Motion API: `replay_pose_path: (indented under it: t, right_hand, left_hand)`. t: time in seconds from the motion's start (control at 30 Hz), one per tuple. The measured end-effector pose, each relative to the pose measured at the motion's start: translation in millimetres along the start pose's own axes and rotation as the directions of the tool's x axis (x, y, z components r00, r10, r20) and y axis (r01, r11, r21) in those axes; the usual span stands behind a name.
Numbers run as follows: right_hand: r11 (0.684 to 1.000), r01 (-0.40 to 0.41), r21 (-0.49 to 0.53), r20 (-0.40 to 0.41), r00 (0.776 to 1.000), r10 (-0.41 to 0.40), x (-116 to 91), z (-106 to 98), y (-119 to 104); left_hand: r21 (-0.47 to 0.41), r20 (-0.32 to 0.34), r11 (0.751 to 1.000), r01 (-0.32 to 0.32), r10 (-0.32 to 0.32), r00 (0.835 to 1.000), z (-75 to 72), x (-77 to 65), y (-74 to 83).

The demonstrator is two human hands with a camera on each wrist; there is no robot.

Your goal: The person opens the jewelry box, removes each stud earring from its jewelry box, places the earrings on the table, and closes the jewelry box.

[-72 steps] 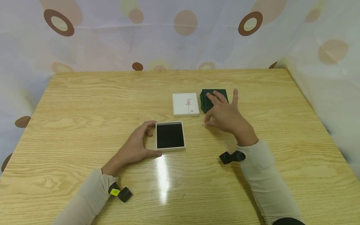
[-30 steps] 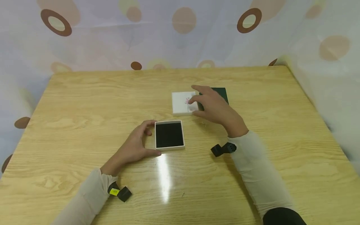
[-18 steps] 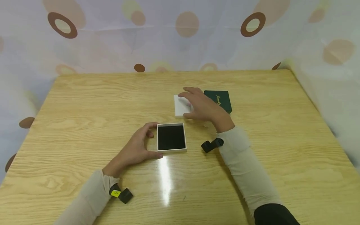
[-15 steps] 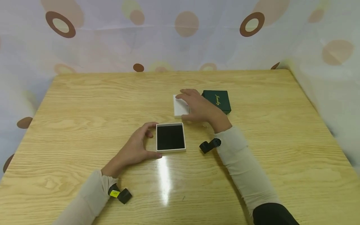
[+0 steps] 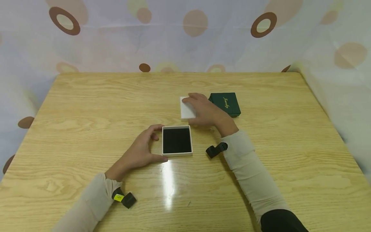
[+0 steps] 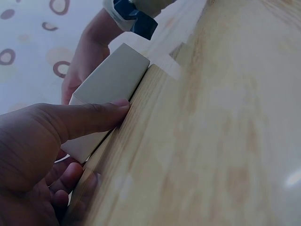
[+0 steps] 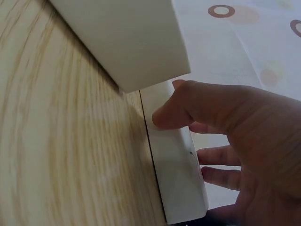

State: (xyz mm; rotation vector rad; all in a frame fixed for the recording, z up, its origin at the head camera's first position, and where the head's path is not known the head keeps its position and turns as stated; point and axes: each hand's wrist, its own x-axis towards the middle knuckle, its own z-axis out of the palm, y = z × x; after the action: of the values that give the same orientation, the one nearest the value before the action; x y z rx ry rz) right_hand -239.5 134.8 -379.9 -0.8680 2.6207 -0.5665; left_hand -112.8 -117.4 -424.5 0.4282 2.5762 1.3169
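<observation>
An open white square box (image 5: 177, 154) with a black insert (image 5: 176, 140) sits at mid-table. My left hand (image 5: 142, 151) holds its left side, thumb along the near wall (image 6: 110, 80) and fingers round behind. Farther back lies a flat white lid (image 5: 186, 109), its flower print now mostly covered by my right hand (image 5: 205, 111). In the right wrist view the thumb presses the near edge of the lid (image 7: 176, 174), and the other fingers reach over its far side. A tiny shiny thing (image 5: 212, 130) lies on the table beside my right wrist.
A dark green box (image 5: 226, 103) with gold lettering stands just right of the right hand. The wooden table (image 5: 116, 96) runs back to a patterned curtain (image 5: 162, 45). Each sleeve carries a black wrist camera.
My right hand has moved left from over the green box and the spot in front of it, and now grips the white lid. The left hand has stayed at the open box.
</observation>
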Motion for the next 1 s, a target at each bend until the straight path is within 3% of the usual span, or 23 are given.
replay_pose_path:
  t: [0.33,0.63,1.0]
  right_hand:
    - [0.998,-0.001,-0.059,-0.053,0.999,-0.002,-4.8,-4.4,-3.7]
    - [0.995,-0.005,-0.096,-0.137,0.991,-0.009,-18.6,-15.0,-28.1]
    - [0.977,0.110,-0.183,-0.052,0.991,-0.122,-38.0,-11.9,-65.6]
  left_hand:
    - [0.000,0.003,1.000,-0.003,0.003,1.000,2.0,1.8,0.7]
    - [0.002,-0.015,1.000,-0.011,0.011,1.000,3.3,2.1,0.1]
    - [-0.011,-0.009,1.000,0.002,-0.002,1.000,1.8,3.7,3.5]
